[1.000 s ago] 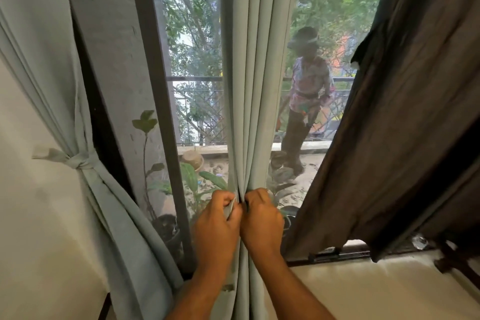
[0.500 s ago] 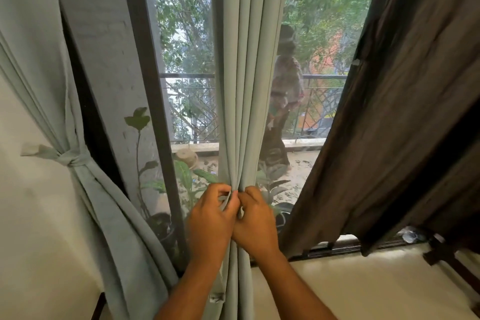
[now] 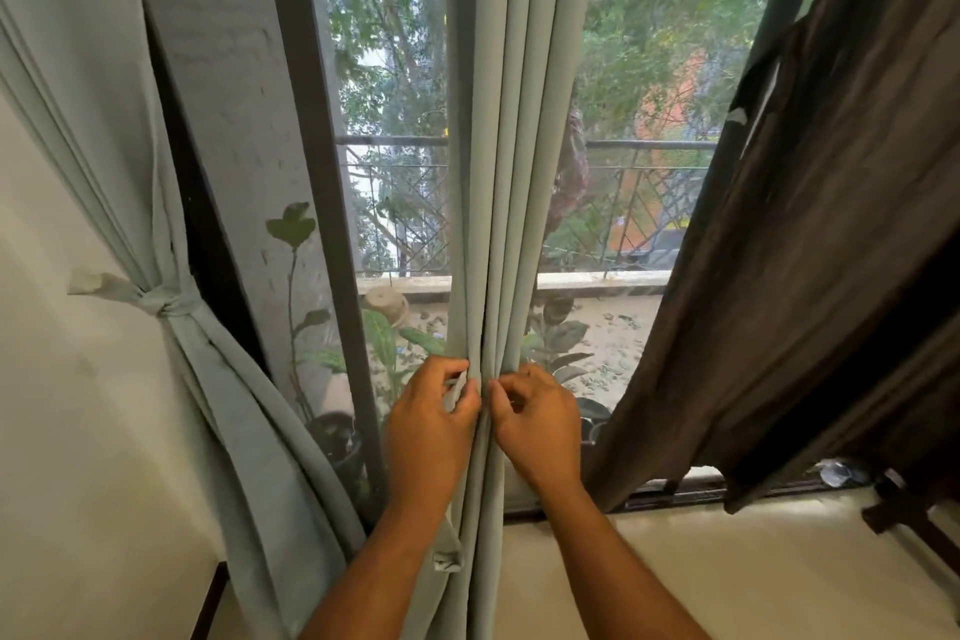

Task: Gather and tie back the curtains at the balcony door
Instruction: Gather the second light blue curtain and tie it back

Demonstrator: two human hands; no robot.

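Observation:
A pale green curtain [image 3: 511, 172] hangs gathered into narrow folds in front of the balcony door glass. My left hand [image 3: 431, 424] and my right hand [image 3: 537, 418] are side by side at its waist. The left hand pinches a matching fabric tie strip [image 3: 453, 392], whose loose end [image 3: 448, 559] dangles below my wrist. The right hand's fingers curl against the folds; what they hold is hidden. A second pale green curtain [image 3: 130, 182] on the left is bound with a knotted tie [image 3: 166, 304]. A dark brown curtain [image 3: 831, 250] hangs loose on the right.
The dark door frame post [image 3: 317, 172] stands left of the gathered curtain. Potted plants [image 3: 332, 431] and a metal railing [image 3: 649, 146] lie outside on the balcony. A white wall [image 3: 67, 431] is at left, pale floor [image 3: 727, 577] below, a dark furniture leg [image 3: 904, 515] at lower right.
My hands stayed at the curtain's waist, working the tie; the fingers shifted slightly. The figure seen outside through the glass moved left behind the curtain. The view drifted a little.

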